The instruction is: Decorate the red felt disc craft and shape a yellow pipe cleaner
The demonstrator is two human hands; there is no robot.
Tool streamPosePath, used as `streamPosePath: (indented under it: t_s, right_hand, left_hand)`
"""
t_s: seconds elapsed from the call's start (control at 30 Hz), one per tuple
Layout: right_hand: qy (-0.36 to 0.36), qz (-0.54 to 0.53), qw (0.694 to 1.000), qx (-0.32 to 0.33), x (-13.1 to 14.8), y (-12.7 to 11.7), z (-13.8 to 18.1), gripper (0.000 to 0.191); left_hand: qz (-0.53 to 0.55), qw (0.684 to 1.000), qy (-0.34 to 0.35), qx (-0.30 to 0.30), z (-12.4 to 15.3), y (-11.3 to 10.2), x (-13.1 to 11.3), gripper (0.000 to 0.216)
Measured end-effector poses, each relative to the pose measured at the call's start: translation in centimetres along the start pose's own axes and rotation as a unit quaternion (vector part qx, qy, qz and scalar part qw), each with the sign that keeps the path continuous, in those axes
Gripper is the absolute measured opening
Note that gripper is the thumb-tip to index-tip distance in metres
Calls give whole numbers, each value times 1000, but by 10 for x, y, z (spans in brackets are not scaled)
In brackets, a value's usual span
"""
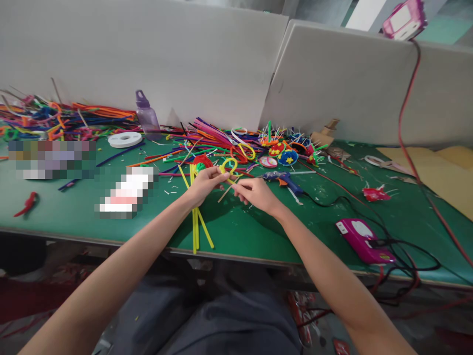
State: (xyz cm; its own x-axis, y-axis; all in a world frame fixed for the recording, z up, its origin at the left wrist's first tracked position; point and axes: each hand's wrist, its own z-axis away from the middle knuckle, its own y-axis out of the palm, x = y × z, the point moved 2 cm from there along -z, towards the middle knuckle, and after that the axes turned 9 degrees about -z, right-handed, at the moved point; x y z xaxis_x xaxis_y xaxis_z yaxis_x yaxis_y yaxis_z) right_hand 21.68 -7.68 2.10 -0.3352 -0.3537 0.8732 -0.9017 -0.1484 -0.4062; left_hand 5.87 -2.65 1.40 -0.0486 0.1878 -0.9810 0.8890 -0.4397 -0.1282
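A yellow pipe cleaner [229, 162] bent into a loop stands up between my two hands above the green table. My left hand [209, 183] pinches it near the base of the loop. Close beside, my right hand [254, 193] has its fingers closed on the lower end of the same pipe cleaner. A thin tan strip [224, 194] slants down between the hands; which one touches it I cannot tell. Several straight yellow pipe cleaners [195, 227] lie under my left wrist. Just behind that hand sits a red and green fuzzy piece [202, 163].
A blue glue gun [286, 181] lies right of my hands, its cord trailing to a magenta power box [364, 241]. Piled pipe cleaners [210, 135], finished flower pieces [288, 157], a purple bottle [147, 116] and a white spool [124, 139] line the back. Red clippers [26, 204] lie left.
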Motion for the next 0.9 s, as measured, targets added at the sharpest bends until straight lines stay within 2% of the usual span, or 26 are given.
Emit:
streamPosePath:
  t_s: [0.13, 0.27, 0.43, 0.57, 0.77, 0.9]
  right_hand:
    - [20, -20, 999, 18, 5, -8, 2, 34]
    - [2, -71, 997, -2, 8, -18, 2, 38]
    - [-36, -187, 979, -73, 5, -28, 2, 38]
    - [-61, -258, 959, -103, 5, -32, 2, 40]
    - [-81, -304, 936, -156, 8, -41, 1, 44]
    - [-86, -297, 931, -192, 4, -42, -1, 41]
  left_hand:
    - [3, 998, -1, -58, -2, -4, 0, 25]
    - [29, 997, -11, -73, -4, -8, 0, 25]
    - [15, 998, -59, -36, -3, -6, 2, 20]
    - [8, 998, -58, -5, -1, -4, 2, 20]
    - [5, 997, -59, 43, 0, 0, 0, 23]
    - [7, 997, -61, 49, 1, 3, 1, 22]
